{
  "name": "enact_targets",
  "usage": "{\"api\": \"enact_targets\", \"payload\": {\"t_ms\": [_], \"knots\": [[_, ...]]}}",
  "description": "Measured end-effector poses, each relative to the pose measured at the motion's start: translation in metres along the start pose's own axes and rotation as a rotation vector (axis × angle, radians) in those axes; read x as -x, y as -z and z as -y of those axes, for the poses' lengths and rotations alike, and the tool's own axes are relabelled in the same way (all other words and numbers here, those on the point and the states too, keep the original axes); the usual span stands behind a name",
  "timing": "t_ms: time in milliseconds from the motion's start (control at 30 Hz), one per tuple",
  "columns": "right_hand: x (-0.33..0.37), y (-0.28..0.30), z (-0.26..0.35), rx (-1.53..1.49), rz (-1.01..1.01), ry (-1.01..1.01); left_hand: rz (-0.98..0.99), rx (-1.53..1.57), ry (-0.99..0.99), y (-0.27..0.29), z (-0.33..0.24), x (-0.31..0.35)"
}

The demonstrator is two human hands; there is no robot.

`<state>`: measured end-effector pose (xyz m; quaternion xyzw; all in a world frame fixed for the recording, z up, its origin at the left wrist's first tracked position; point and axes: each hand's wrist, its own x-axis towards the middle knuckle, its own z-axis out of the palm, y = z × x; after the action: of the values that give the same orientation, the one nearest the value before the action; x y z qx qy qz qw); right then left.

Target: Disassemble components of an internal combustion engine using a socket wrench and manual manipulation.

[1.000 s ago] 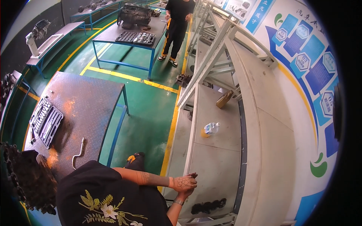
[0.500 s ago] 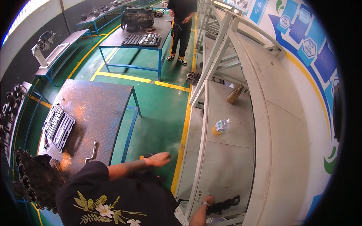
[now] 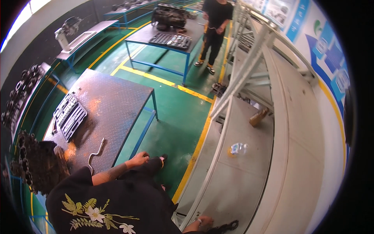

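Note:
My left hand [image 3: 139,158] is out in front of my body, over my dark-trousered leg. Its fingers are loosely bent and apart, with nothing seen in them. Low on the right, my right hand [image 3: 206,221], with a band at the wrist, is over the grey shelf. Beside it lies a dark, knobbly metal part [image 3: 230,226], partly cut off by the lower edge. Blur hides whether the fingers touch it. To my left, a steel-topped table [image 3: 117,91] carries a bent-handled wrench [image 3: 97,154] and an open socket set case [image 3: 73,117].
A bottle with orange liquid [image 3: 237,149] and a brown block-like object [image 3: 258,117] are on the shelf. A rusty engine block [image 3: 39,162] stands at left. Beyond, a person [image 3: 216,31] stands by a table [image 3: 144,39] with an engine [image 3: 169,17]. Frame posts [image 3: 241,74] edge the shelf.
The view has turned, so the surroundings sit further right. My left hand has drawn back toward my body, its fingers more bent. My right hand stays near the dark metal part.

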<state>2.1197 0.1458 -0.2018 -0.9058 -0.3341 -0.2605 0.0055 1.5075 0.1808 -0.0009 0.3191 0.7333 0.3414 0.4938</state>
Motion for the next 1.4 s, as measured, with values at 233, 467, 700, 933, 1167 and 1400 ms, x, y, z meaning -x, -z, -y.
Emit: {"api": "enact_targets", "payload": {"t_ms": [233,467,700,933,1167,1400], "knots": [[0.003,0.037,0.063,-0.132,0.059,0.063,-0.004,0.064,0.074,0.005,0.029,-0.087],[-0.007,0.087,0.207,-0.203,0.344,0.197,0.179,0.276,0.112,-0.016,-0.060,-0.224],[-0.035,0.161,0.467,-0.554,0.914,0.219,0.108,0.356,0.048,0.068,-0.121,-0.392],[-0.068,0.204,0.614,-0.803,1.426,-0.046,-0.088,0.550,0.206,0.158,-0.171,-0.505],[-0.043,0.181,0.649,-0.523,1.698,-0.395,-0.138,0.448,0.196,0.193,-0.157,-0.575],[-0.049,0.166,0.748,-0.149,1.819,-0.538,-0.508,-0.489,0.002,0.254,-0.038,-0.591]]}}
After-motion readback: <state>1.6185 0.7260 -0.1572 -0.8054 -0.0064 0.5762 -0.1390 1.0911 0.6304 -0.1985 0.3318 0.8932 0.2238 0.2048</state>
